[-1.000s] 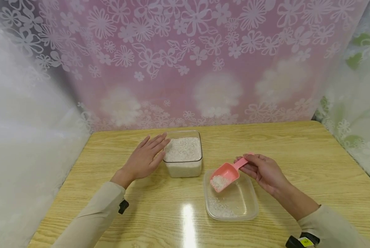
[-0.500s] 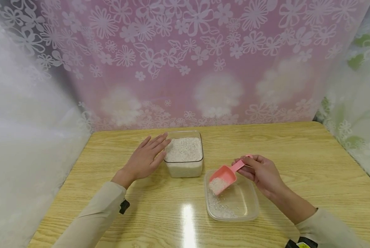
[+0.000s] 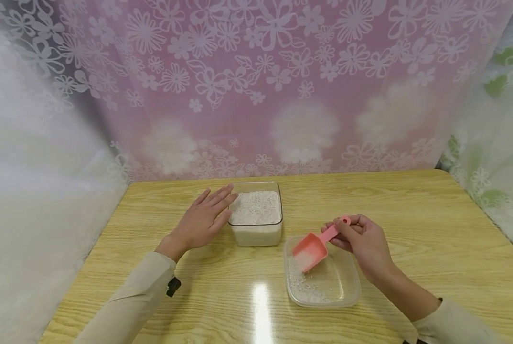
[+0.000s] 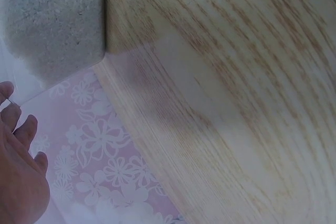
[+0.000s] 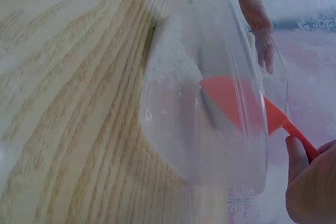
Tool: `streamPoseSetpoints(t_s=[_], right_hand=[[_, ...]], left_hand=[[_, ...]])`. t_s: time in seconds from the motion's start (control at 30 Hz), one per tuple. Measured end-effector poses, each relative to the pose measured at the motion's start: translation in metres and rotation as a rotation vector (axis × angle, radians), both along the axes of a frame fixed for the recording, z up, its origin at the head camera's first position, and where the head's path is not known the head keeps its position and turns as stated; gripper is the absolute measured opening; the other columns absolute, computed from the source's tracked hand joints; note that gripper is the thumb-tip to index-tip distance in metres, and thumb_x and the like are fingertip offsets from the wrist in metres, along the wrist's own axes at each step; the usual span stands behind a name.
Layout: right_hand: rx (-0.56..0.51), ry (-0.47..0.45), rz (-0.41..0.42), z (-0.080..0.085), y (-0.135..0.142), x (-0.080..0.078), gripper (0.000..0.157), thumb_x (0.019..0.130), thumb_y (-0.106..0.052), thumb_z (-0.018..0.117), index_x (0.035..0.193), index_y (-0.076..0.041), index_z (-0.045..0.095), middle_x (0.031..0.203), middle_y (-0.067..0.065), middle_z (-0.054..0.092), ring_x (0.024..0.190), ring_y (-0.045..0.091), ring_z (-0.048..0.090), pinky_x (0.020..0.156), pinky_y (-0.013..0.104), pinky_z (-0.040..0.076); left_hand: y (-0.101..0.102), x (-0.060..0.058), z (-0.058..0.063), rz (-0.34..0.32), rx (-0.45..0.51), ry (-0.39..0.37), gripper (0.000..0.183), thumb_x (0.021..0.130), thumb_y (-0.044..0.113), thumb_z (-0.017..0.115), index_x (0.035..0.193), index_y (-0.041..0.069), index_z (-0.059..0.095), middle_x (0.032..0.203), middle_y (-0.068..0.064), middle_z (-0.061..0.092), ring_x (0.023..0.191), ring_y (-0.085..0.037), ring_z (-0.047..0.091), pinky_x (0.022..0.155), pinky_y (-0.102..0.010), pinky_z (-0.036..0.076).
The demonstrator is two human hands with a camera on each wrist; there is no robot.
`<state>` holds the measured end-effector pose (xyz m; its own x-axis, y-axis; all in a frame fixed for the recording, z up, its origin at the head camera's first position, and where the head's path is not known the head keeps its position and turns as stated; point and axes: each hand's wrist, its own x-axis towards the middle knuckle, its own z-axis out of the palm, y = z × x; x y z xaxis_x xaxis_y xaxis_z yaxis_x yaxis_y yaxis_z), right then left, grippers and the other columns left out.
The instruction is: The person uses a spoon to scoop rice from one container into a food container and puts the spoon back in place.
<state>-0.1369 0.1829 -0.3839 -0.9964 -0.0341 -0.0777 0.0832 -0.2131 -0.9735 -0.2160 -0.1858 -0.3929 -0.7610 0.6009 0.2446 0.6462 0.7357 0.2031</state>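
Note:
My right hand pinches the handle of a pink scoop. The scoop tilts down into a shallow clear plastic container, and rice slides off its lip. Loose rice lies along the container's left side; through the wall, the right wrist view shows the rice heap by the scoop's tip. My left hand has its fingers straight, with the fingertips at the left rim of a deeper clear bin. Rice fills much of that bin.
Both containers stand on a wood-grain table, the bin behind and left of the shallow one. A pink floral curtain hangs behind the table's back edge. Pale sheeting hangs at the left, and a leafy one at the right.
The scoop has tipped further downward and its load has shrunk as rice runs into the shallow container. My right hand has turned with it. My left hand stays at the bin's rim.

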Motion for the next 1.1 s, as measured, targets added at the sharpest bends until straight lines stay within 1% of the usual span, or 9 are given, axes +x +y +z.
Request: streamPoseSetpoints(t_s=[0.13, 0.23, 0.37, 0.47, 0.73, 0.9, 1.1], right_hand=[[0.036, 0.062, -0.003, 0.001, 0.0, 0.002, 0.032, 0.094, -0.014, 0.062, 0.104, 0.01, 0.045, 0.098, 0.014, 0.071, 0.089, 0.022, 0.07, 0.077, 0.034, 0.054], [0.101, 0.108, -0.001, 0.002, 0.0, 0.003, 0.033, 0.094, -0.016, 0.063, 0.104, 0.01, 0.045, 0.099, 0.015, 0.07, 0.09, 0.022, 0.069, 0.078, 0.036, 0.054], [0.206, 0.177, -0.001, 0.002, 0.0, 0.005, 0.032, 0.094, -0.017, 0.063, 0.103, 0.01, 0.047, 0.102, 0.02, 0.068, 0.091, 0.023, 0.069, 0.078, 0.038, 0.054], [0.242, 0.225, 0.009, 0.001, 0.001, 0.006, 0.029, 0.094, -0.014, 0.062, 0.103, 0.01, 0.047, 0.102, 0.023, 0.066, 0.091, 0.024, 0.069, 0.078, 0.04, 0.053], [0.253, 0.339, 0.054, 0.005, 0.002, 0.009, 0.022, 0.095, -0.006, 0.059, 0.102, 0.012, 0.05, 0.098, 0.023, 0.067, 0.088, 0.023, 0.069, 0.076, 0.039, 0.054], [0.252, 0.38, 0.049, 0.009, 0.004, 0.009, 0.018, 0.095, -0.001, 0.058, 0.103, 0.013, 0.051, 0.097, 0.02, 0.068, 0.087, 0.022, 0.069, 0.074, 0.037, 0.055], [0.247, 0.405, 0.042, 0.012, 0.008, 0.008, 0.016, 0.095, 0.0, 0.057, 0.103, 0.013, 0.051, 0.096, 0.019, 0.069, 0.085, 0.023, 0.069, 0.073, 0.038, 0.055]], left_hand=[[0.0, 0.0, 0.001, 0.002, 0.001, -0.003, 0.051, 0.105, 0.038, 0.031, 0.151, 0.018, 0.032, 0.158, 0.001, 0.018, 0.143, -0.014, 0.015, 0.116, -0.043, 0.006], [0.0, 0.0, 0.0, 0.007, 0.0, -0.004, 0.05, 0.105, 0.037, 0.031, 0.151, 0.018, 0.032, 0.158, 0.001, 0.019, 0.143, -0.013, 0.015, 0.116, -0.043, 0.006], [0.001, -0.001, -0.001, 0.005, -0.002, -0.004, 0.05, 0.105, 0.036, 0.032, 0.151, 0.017, 0.032, 0.158, 0.001, 0.018, 0.143, -0.012, 0.014, 0.116, -0.043, 0.006], [0.001, -0.001, -0.001, -0.001, 0.003, -0.005, 0.05, 0.105, 0.035, 0.033, 0.151, 0.016, 0.033, 0.158, 0.0, 0.019, 0.143, -0.012, 0.014, 0.116, -0.043, 0.007], [0.001, -0.001, 0.001, -0.004, -0.002, 0.005, 0.05, 0.105, 0.037, 0.031, 0.151, 0.017, 0.033, 0.157, -0.001, 0.02, 0.143, -0.013, 0.016, 0.116, -0.044, 0.007], [0.001, -0.001, 0.002, -0.004, -0.009, 0.017, 0.05, 0.105, 0.036, 0.033, 0.151, 0.016, 0.033, 0.157, -0.002, 0.022, 0.143, -0.015, 0.017, 0.116, -0.045, 0.007], [0.001, 0.0, 0.002, 0.002, -0.025, 0.018, 0.05, 0.104, 0.034, 0.035, 0.151, 0.018, 0.032, 0.157, -0.001, 0.021, 0.143, -0.016, 0.017, 0.116, -0.045, 0.007]])
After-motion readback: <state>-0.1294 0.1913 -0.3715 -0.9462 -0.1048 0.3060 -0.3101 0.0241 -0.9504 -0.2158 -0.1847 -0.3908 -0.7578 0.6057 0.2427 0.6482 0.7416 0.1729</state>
